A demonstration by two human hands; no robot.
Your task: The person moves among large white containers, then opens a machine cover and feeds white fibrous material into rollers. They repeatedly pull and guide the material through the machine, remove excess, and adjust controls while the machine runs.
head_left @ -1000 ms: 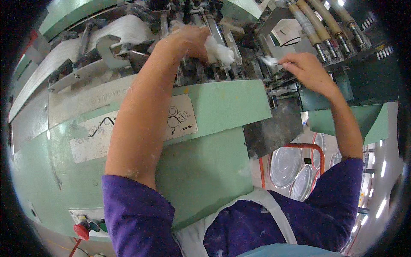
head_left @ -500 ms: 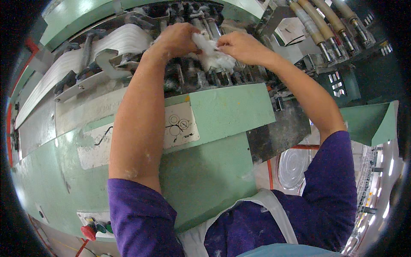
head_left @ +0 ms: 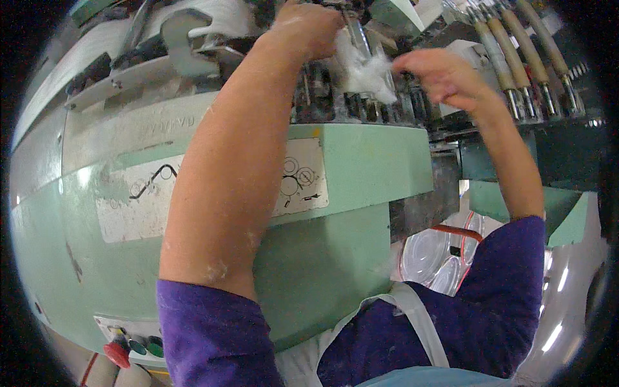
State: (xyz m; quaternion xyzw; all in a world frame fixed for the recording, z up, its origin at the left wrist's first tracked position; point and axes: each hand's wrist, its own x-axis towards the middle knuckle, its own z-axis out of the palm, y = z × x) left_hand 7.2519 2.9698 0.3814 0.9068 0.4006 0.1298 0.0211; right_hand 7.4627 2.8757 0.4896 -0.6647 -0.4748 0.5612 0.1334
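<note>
A loose tuft of white fibre fluff (head_left: 366, 72) lies over the dark metal parts (head_left: 319, 87) of a green machine, between my two hands. At its upper left end, my left hand (head_left: 311, 31) is curled, its fingers closed on the fluff's edge; some fingertips are hidden. My right hand (head_left: 446, 76) is slightly blurred at the fluff's right side, fingers partly spread and pointing left. Its index fingertip comes close to the fluff; whether they touch I cannot tell. A shiny metal rod (head_left: 356, 35) runs behind the fluff.
White fibre bands (head_left: 103, 37) run over the machine at upper left, beside a curved metal bracket (head_left: 187, 42). Several tan rollers (head_left: 506, 55) stand at upper right. The green cover (head_left: 377, 158) has a diagram plate (head_left: 303, 184). A red button (head_left: 117, 354) sits at lower left.
My right hand has moved right, off the fluff, and its fingers have loosened. My left hand stays at the fluff's left end. The view has shifted, putting the machine higher in the picture.
</note>
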